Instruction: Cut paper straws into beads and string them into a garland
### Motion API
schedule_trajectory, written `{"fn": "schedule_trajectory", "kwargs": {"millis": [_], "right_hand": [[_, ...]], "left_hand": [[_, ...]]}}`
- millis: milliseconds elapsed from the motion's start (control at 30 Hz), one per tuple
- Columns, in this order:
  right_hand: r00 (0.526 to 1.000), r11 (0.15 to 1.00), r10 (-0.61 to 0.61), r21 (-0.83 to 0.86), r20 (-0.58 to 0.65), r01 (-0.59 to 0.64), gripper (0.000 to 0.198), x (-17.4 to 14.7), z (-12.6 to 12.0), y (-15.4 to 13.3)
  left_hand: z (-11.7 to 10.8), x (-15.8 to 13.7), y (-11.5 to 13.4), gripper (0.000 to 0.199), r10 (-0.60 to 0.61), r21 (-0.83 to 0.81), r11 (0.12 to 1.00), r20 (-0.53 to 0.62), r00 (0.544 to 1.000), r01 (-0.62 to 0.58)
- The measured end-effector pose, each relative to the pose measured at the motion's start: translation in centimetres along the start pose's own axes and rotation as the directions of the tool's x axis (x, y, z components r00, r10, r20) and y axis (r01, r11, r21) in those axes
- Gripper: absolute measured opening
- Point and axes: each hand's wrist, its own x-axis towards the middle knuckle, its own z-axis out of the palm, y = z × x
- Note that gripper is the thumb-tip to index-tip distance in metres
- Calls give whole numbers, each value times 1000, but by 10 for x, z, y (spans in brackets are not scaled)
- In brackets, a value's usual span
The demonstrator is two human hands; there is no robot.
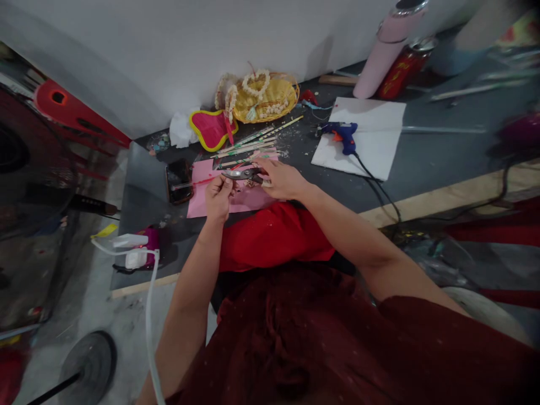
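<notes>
Hand cutters (pixel 241 174) held above a pink sheet (pixel 198 206), which lies near the left end of a dark table (pixel 350 194), toward its front edge. The right hand (pixel 282 179) is wrapped about the handles of the cutters, blades pointing toward the table's left edge. The thumb and fingers of the left hand (pixel 218 193) are pinched together just beside the blade tip, apparently on a thin red rod (pixel 203 181) that points toward the phone (pixel 179 180) at the sheet's left edge. Whether the blades bear on the rod cannot be told.

Sticks (pixel 244 148) lie behind the hands, across the sheet's far edge and beyond it; a yellow basket (pixel 240 107) stands at the table's back edge. A glue gun (pixel 346 136) rests on a white board (pixel 388 121) farther right, clear of the hands.

For a clean cut, in judgement: seat the piece deep between the blades, square to them; keep the left fingertips back from the cutting edge; squeeze steadily over the sheet, so that offcuts drop onto it.
</notes>
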Motion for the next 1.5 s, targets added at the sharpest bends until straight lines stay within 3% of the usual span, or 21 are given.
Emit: {"fn": "schedule_trajectory", "kwargs": {"millis": [133, 300, 400, 800, 1233, 1367, 1500], "right_hand": [[999, 997, 11, 78, -47, -7, 50, 1, 2, 1], [999, 1000, -24, 7, -41, 25, 28, 3, 3, 4], [997, 998, -68, -12, -31, 68, 24, 4, 4, 6], [998, 993, -64, -102, -7, 62, 34, 1, 6, 2], [997, 996, -75, -48, -37, 73, 29, 2, 6, 3], [999, 999, -24, 39, -44, 26, 44, 3, 6, 3], [998, 1000, -22, 7, -55, 22, 71, 3, 6, 2]], "left_hand": [[1, 0, 2, 35, -21, -15, 1000, -27, 999, 21], [2, 0, 3, 31, -24, -46, 999, -26, 999, 22], [3, -1, 3, 31, -28, -26, 999, -34, 999, 27], [2, -1, 1, 33, -44, -3, 999, -26, 999, 44], [0, -1, 0, 31, -47, -6, 999, 34, 998, 47], [2, -2, 1, 32, -41, -5, 999, 14, 999, 41], [2, -1, 1, 31, -46, -12, 999, -13, 999, 46]]}}
